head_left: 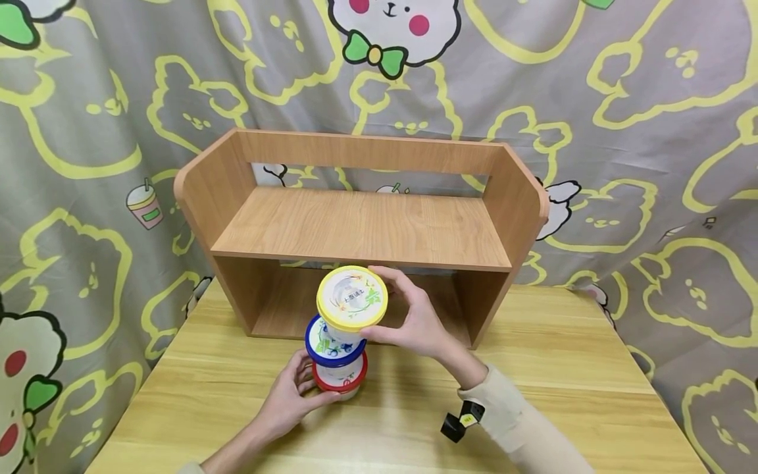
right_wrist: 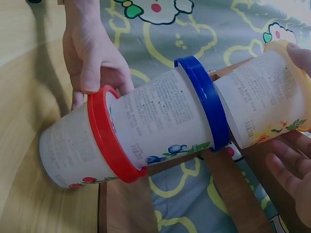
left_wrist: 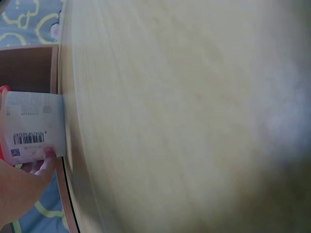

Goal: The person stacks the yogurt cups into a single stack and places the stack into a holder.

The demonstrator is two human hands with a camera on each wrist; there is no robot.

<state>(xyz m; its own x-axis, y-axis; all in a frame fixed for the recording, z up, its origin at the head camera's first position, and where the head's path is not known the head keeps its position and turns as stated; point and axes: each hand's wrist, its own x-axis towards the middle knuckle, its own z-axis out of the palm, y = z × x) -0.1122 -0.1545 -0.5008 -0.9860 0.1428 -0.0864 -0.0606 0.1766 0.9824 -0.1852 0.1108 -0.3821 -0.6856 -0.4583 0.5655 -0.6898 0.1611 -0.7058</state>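
Three white paper tubs with coloured lids stand one above another. At the bottom is the red-lidded tub (right_wrist: pixel 73 150) on the table, with my left hand (head_left: pixel 287 398) holding its side, thumb in front. On its lid sits the blue-lidded tub (right_wrist: pixel 160 116), printed with blueberries. My right hand (head_left: pixel 417 324) grips the yellow-lidded tub (head_left: pixel 352 299) between thumb and fingers at the top. In the right wrist view its base is right at the blue lid, slightly tilted and off-centre. A barcode on the red-lidded tub (left_wrist: pixel 36 128) faces the left wrist view.
A two-level wooden shelf (head_left: pixel 361 224) stands on the table (head_left: pixel 551 382) just behind the tubs. Its side panels rise at left and right. A patterned curtain (head_left: pixel 639 151) hangs behind. A small black device (head_left: pixel 462 421) is by the right sleeve.
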